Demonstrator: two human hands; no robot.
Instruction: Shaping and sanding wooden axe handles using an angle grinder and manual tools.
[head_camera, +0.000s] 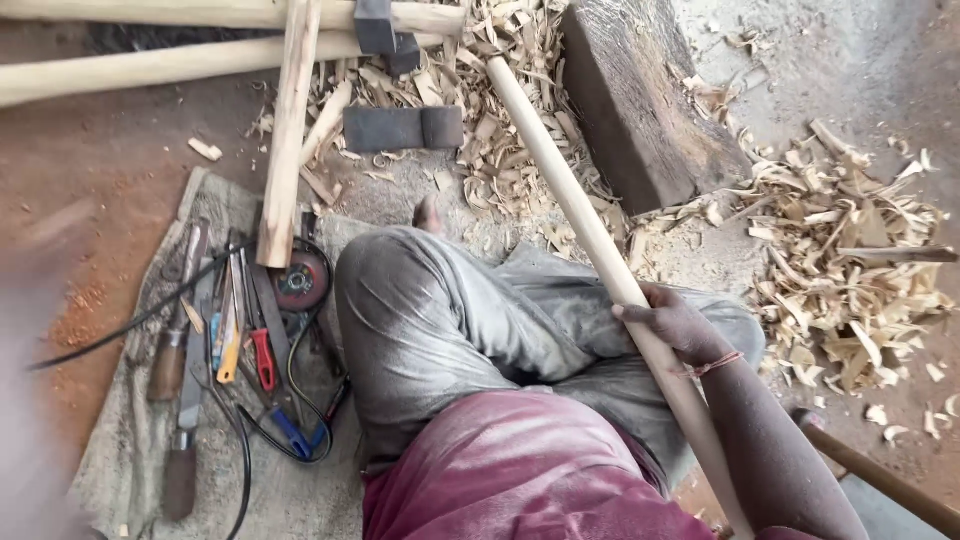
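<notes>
right hand (675, 322) grip closed round pale wooden pole (560, 175); left hand unseen; hand tools on grey cloth (130, 440)

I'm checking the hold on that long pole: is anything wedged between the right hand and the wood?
Nothing visible. The right hand wraps straight around the pale wooden pole, fingers on bare wood, above the grey trousers. The pole's far end lies among wood shavings beside a dark block. The left hand is out of view.
</notes>
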